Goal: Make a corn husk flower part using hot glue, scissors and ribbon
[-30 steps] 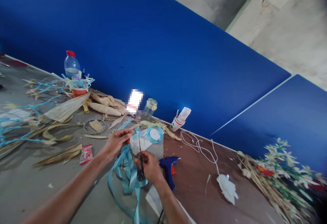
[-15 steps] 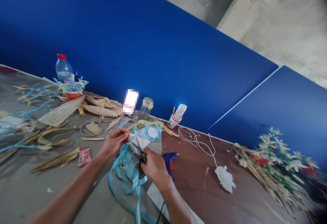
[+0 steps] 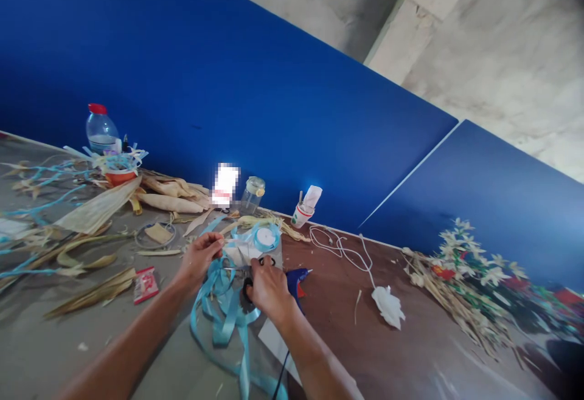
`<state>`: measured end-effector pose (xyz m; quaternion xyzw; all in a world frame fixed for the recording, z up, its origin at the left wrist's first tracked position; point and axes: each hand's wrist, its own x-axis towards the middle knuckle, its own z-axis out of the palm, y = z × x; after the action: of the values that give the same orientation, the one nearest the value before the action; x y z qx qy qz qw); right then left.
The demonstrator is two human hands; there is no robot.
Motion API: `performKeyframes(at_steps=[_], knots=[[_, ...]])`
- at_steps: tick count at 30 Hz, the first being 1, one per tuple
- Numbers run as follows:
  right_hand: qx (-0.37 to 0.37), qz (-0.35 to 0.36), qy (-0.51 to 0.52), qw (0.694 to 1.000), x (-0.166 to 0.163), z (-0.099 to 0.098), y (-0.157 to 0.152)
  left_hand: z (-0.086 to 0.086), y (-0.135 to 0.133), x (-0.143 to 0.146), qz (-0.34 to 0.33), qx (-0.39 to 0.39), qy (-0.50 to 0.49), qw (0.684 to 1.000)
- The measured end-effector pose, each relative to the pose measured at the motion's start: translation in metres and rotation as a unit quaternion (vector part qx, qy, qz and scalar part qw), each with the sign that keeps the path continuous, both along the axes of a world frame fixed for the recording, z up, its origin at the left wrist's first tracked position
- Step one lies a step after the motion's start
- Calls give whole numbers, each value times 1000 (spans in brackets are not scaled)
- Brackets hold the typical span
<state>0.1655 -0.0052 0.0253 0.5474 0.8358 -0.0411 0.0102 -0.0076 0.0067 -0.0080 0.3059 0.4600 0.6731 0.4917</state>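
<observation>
My left hand [image 3: 201, 260] is closed in a pinch, its fingertips on something pale and thin that I cannot clearly make out. My right hand [image 3: 269, 289] grips black-handled scissors [image 3: 247, 291], whose blades point left, below the left fingertips. Beneath both hands lies a loose tangle of light blue satin ribbon [image 3: 232, 316], trailing toward the near edge. Just beyond the scissors sits a ribbon spool [image 3: 266, 239] with a white centre. Close to the right wrist, a blue glue gun [image 3: 296, 278] lies partly hidden.
Dried corn husks [image 3: 166, 202] cover the back left, near a red-capped bottle [image 3: 101, 129] and a red wrapper [image 3: 145, 285]. A jar [image 3: 252, 196], a paper cup [image 3: 302, 214] and a white cable [image 3: 367, 263] line the blue partition [image 3: 274, 114]. White flowers [image 3: 465, 254] lie far right.
The scissors have dropped away from the left fingertips and their blades now point more level to the left. The left hand keeps its pinch. My view has turned slightly right.
</observation>
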Motion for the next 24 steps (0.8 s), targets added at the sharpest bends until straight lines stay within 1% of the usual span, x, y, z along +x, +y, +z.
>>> performKeyframes(at_steps=[2, 5, 8, 11, 13, 16, 18, 20, 24], knots=[[5, -1, 0, 1000, -2, 0, 1, 0, 0, 1, 1, -1, -7, 1000], [-2, 5, 18, 1000, -3, -1, 4, 2, -2, 2, -15, -11, -16, 1000], [-33, 14, 63, 997, -4, -6, 9, 3, -3, 2, -25, -24, -40, 999], [-64, 25, 116, 991, -3, -17, 15, 1, -2, 2, -20, -16, -47, 999], [-101, 50, 149, 982, -1, -24, 21, -1, 0, 1, -16, -2, -43, 999], [-189, 107, 182, 959, 3, -29, 32, -4, 2, 1, -14, 8, -41, 999], [-222, 149, 203, 942, 6, -27, 37, -4, 1, 2, -12, 9, -46, 999], [-240, 179, 211, 931, 10, -21, 38, -3, 0, 2, -13, 8, -55, 998], [-303, 192, 169, 918, 14, -2, 31, -1, -1, 3, -27, 2, -70, 997]])
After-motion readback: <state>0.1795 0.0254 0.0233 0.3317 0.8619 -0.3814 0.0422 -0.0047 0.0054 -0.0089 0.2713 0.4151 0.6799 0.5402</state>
